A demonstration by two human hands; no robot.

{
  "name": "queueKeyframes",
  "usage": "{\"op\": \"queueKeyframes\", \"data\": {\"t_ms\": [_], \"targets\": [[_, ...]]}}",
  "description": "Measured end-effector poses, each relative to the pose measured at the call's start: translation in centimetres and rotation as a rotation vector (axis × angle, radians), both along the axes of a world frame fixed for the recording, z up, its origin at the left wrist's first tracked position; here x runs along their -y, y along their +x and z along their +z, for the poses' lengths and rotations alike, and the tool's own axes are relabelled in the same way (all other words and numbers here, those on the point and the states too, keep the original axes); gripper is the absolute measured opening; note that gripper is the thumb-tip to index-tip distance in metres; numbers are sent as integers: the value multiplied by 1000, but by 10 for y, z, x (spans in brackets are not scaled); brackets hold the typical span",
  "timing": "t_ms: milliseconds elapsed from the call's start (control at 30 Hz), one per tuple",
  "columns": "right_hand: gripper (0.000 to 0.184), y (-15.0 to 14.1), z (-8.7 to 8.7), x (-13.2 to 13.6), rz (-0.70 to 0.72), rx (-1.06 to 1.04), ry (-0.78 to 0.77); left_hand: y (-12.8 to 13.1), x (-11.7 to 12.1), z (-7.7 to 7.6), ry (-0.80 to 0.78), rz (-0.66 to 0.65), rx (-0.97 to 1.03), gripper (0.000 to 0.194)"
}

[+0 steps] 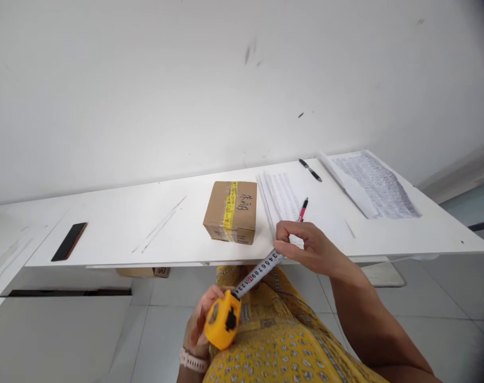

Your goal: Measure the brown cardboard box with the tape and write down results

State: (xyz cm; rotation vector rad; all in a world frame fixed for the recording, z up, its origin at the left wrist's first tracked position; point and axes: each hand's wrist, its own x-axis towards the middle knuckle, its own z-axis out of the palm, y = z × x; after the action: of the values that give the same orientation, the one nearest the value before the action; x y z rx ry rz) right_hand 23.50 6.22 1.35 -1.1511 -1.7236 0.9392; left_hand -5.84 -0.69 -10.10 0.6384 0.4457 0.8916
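My left hand (205,315) is closed around a yellow tape measure (222,324), low in front of my body. Its metal blade (258,274) is pulled out and runs up to the right, with the numbers showing. At the far end, the thumb and bent forefinger of my right hand (303,244) pinch the blade's tip, which they hide. A brown cardboard box (231,211) sits on the white table (118,223) just beyond the blade. Yellow printed tape and handwriting mark its top.
Printed sheets (284,197) lie right of the box, with a red and black pen (303,208) on them. A black pen (309,170) and a scribbled sheet (380,183) are farther right. On the left lies a dark flat block (68,242). Another carton (144,272) stands below the table.
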Motion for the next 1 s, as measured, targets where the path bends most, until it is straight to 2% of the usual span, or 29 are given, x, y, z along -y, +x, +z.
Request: {"op": "queueKeyframes", "data": {"t_ms": [67, 167, 300, 433, 533, 567, 667, 733, 800, 867, 933, 1000], "targets": [[34, -3, 2, 2, 63, 37, 11, 13, 12, 2, -124, 33, -5, 62], [34, -9, 6, 3, 153, 102, 60, 25, 12, 17, -195, -19, -114, 46], [35, -13, 9, 2, 206, 152, 112, 30, -4, 31, -124, -159, -383, 35], [30, -13, 9, -1, 240, 115, 62, 37, -14, 35, -64, -147, -467, 26], [22, -11, -5, -7, 223, -21, -5, 36, -18, 37, -27, -2, -409, 30], [23, -10, -14, -9, 150, -71, -22, 33, -21, 38, -13, 89, -391, 31], [29, -12, -49, -20, -191, -130, -56, 19, -39, 39, 35, 410, -401, 33], [44, -16, -72, -26, -291, -97, -62, 10, -59, 37, 63, 549, -443, 35], [67, -22, -89, -30, -240, -70, -53, 7, -79, 33, 78, 586, -480, 40], [82, -28, -95, -31, -156, -66, -31, 8, -96, 30, 79, 543, -517, 43], [84, -33, -88, -30, -109, -76, 7, 12, -106, 33, 85, 483, -548, 43], [78, -36, -72, -28, -123, -78, 31, 15, -109, 43, 96, 443, -566, 41]]}}
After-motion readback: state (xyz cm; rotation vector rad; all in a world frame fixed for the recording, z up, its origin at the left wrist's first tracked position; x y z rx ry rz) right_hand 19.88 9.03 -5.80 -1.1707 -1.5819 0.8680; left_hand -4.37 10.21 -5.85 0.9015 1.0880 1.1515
